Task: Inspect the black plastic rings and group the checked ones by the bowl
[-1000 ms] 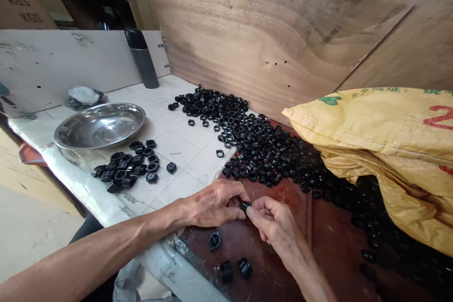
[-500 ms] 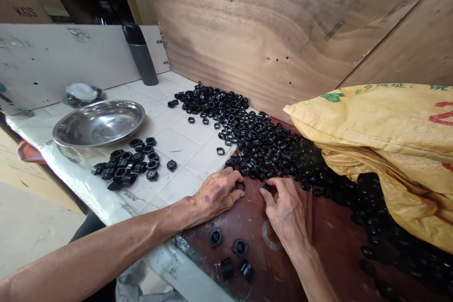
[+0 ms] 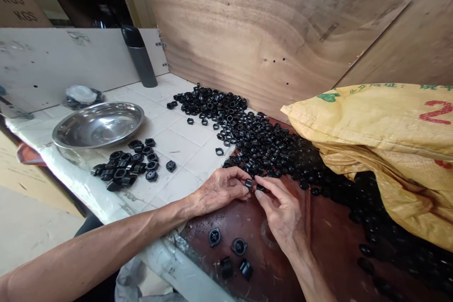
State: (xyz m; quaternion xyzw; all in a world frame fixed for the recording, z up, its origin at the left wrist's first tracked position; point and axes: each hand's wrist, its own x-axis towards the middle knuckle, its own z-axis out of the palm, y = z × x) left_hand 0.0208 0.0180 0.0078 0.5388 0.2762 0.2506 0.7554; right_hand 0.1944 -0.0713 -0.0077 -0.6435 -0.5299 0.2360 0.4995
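My left hand [image 3: 226, 188] pinches a black plastic ring [image 3: 248, 183] between thumb and fingers. Close beside it, my right hand [image 3: 283, 205] grips a small black round part [image 3: 261, 188] at its fingertips. The two pieces are held almost against each other, above the brown board [image 3: 247, 222]; whether they touch I cannot tell. Just beyond the hands spreads a large heap of black rings [image 3: 262, 141]. Nearer to me, several black capped pieces [image 3: 239, 246] lie on the brown board.
At left stand a steel bowl [image 3: 99, 125], a pile of black parts [image 3: 123, 167] and a dark grey bottle [image 3: 139, 59]. A yellow woven sack [image 3: 371, 127] covers part of the heap at right. A wooden panel [image 3: 265, 33] closes off the back.
My hands have come together: the right moved left toward the left one. The ring in my left hand has turned, and the piece in my right hand is now beside it.
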